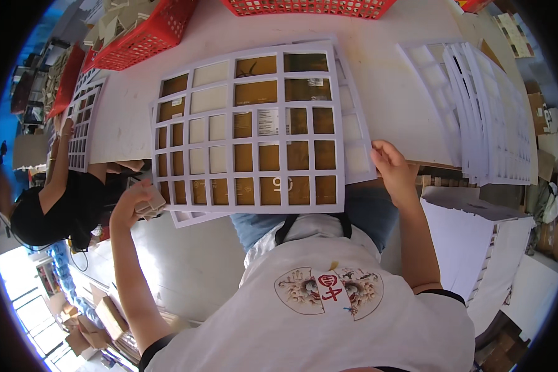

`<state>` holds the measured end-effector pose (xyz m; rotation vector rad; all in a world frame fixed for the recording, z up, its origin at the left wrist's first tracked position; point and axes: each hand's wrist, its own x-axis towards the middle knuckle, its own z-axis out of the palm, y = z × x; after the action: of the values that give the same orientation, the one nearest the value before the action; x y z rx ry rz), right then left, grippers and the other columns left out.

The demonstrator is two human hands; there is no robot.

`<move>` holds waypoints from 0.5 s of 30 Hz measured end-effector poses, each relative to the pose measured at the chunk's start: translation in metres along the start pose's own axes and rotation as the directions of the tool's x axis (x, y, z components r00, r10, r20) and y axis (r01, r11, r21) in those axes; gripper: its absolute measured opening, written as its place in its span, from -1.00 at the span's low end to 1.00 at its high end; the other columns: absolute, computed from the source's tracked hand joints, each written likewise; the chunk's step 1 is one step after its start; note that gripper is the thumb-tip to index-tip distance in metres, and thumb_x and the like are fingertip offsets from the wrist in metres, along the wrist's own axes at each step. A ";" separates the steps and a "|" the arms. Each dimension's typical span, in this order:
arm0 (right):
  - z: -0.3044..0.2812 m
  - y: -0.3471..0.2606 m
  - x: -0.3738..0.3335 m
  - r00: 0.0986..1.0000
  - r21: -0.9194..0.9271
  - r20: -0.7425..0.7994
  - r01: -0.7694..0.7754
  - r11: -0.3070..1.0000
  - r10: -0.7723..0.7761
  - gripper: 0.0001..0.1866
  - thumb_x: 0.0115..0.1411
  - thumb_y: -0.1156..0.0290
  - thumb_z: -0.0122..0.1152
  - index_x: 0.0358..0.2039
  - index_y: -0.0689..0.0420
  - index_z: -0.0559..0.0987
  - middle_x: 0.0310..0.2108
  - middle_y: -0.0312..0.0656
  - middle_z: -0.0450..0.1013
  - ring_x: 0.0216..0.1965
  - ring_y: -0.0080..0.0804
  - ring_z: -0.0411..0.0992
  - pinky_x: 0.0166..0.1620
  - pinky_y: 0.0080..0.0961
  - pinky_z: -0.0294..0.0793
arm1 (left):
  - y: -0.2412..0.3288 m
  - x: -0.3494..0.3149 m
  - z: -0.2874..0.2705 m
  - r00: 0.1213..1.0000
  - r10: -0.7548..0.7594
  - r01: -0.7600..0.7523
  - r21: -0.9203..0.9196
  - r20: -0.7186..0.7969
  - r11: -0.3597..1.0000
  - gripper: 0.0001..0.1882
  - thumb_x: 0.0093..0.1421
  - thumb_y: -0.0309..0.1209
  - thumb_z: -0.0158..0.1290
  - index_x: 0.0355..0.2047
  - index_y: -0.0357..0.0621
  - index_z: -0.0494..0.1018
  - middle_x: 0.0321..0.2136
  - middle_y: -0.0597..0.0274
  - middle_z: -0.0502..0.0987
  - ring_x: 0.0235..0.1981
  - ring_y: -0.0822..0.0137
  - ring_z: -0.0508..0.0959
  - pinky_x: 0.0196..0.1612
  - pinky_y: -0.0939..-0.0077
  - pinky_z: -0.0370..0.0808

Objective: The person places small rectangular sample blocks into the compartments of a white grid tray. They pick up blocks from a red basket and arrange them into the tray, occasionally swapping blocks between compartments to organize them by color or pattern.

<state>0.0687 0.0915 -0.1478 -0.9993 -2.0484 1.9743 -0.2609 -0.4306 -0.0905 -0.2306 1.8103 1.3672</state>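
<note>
In the head view, the left hand (132,203) pinches small pale pieces (151,205) beside a white grid frame (255,141), which overlaps a lower frame (352,124) and overhangs the surface (378,80); the right hand (392,168) grips the lower frame's edge. Red baskets (144,47) stand beyond, stacked frames (487,118) right, a co-worker (56,208) left.

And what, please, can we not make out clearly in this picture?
- Head view: lower white grid, mostly covered by upper white grid.
- Head view: middle red basket, cut off by top edge.
- Head view: number of beige pieces, partly hidden by left hand.
</note>
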 end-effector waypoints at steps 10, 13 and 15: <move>-0.029 -0.021 -0.014 0.941 -0.079 -0.330 -0.109 0.991 0.077 -0.61 0.33 0.13 0.11 0.05 0.07 0.41 -0.16 -0.18 0.50 -0.14 -0.47 0.45 -0.17 -0.57 0.43 | 0.027 -0.009 0.096 0.946 0.056 -0.029 -0.089 0.321 0.996 -0.35 -0.02 -0.44 0.14 0.10 -0.43 0.29 -0.16 -0.04 0.52 -0.20 0.15 0.58 -0.14 0.25 0.58; -0.089 0.007 -0.011 0.906 -0.022 -0.420 0.043 0.999 -0.048 -0.64 0.29 0.16 0.17 -0.02 0.13 0.50 -0.21 -0.23 0.43 -0.14 -0.46 0.38 -0.01 -0.45 0.37 | 0.042 0.003 0.147 0.946 0.107 -0.091 -0.065 0.307 0.994 -0.32 -0.01 -0.43 0.17 0.14 -0.43 0.28 -0.12 -0.01 0.51 -0.13 0.19 0.57 -0.11 0.34 0.56; -0.110 0.006 -0.013 0.878 -0.219 -0.452 0.063 0.974 -0.158 -0.67 0.30 0.18 0.15 -0.05 0.14 0.54 -0.17 -0.23 0.44 -0.12 -0.47 0.38 0.03 -0.46 0.32 | 0.051 0.008 0.175 0.955 0.153 -0.153 -0.020 0.256 0.988 -0.30 0.01 -0.42 0.20 0.16 -0.43 0.28 -0.10 0.02 0.51 -0.08 0.21 0.55 -0.09 0.39 0.54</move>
<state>0.1381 0.1765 -0.1341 -1.2204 -1.9885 1.3203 -0.2081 -0.2574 -0.0698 0.0869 1.6374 1.4318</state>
